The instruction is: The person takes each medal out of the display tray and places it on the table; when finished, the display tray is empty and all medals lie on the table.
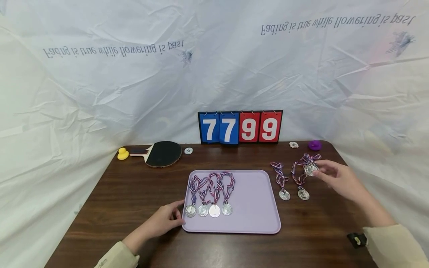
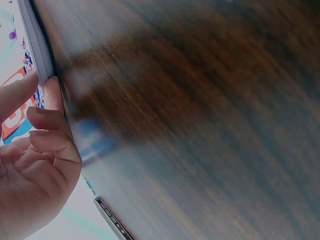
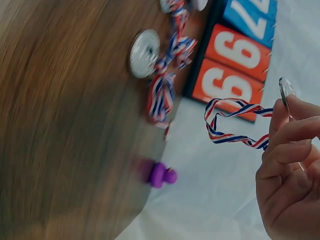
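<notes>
My right hand (image 1: 340, 178) pinches a silver medal (image 1: 311, 169) above the right side of the table. Its striped red, white and blue ribbon (image 3: 235, 137) loops out past the fingers in the right wrist view. Two more medals (image 1: 284, 195) (image 1: 303, 194) lie below and left of that hand, ribbons stretched away. My left hand (image 1: 165, 220) holds the left edge of a lilac tray (image 1: 248, 201), thumb and index finger at the rim (image 2: 42, 50). Several silver medals (image 1: 214, 211) lie side by side on the tray's left half, their ribbons pointing to the back.
At the back stands a flip scoreboard (image 1: 240, 127) reading 77 and 99. A table tennis bat (image 1: 164, 153) and a yellow duck (image 1: 123, 153) lie back left. Back right sits a purple duck (image 1: 314, 145). Small white pieces (image 1: 188, 150) (image 1: 293, 144) lie along the back edge, before a white cloth.
</notes>
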`<state>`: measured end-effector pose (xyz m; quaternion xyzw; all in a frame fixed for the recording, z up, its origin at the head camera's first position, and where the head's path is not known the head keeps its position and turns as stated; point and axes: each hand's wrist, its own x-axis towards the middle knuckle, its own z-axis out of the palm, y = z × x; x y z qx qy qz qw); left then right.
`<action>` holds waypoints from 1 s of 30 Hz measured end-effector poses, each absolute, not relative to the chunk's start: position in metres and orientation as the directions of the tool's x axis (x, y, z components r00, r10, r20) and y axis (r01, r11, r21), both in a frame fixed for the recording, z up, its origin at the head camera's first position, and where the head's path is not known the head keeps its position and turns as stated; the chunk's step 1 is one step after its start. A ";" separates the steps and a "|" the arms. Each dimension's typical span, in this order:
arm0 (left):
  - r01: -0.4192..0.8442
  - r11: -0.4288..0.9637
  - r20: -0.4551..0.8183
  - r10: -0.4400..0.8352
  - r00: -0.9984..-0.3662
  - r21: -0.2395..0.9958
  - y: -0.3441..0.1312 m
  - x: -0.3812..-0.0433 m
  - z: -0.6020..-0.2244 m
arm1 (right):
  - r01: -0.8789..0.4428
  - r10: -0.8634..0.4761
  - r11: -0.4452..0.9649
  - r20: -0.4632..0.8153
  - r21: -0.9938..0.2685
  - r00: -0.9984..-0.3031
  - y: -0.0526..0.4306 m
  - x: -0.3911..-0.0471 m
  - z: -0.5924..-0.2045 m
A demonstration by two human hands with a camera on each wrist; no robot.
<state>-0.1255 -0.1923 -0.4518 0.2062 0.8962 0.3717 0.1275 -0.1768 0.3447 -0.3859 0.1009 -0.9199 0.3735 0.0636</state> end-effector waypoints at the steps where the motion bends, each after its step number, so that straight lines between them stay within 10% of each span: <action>1: 0.276 0.640 -0.073 0.464 -0.883 0.717 -0.192 -0.126 -0.452 | -0.236 -0.141 0.695 0.193 -0.679 -0.971 0.349 -0.179 -0.388; 30: 0.258 0.653 -0.095 0.454 -0.886 0.712 -0.190 -0.125 -0.450 | -0.144 -0.309 0.713 -0.124 -0.686 -0.943 0.408 -0.182 -0.432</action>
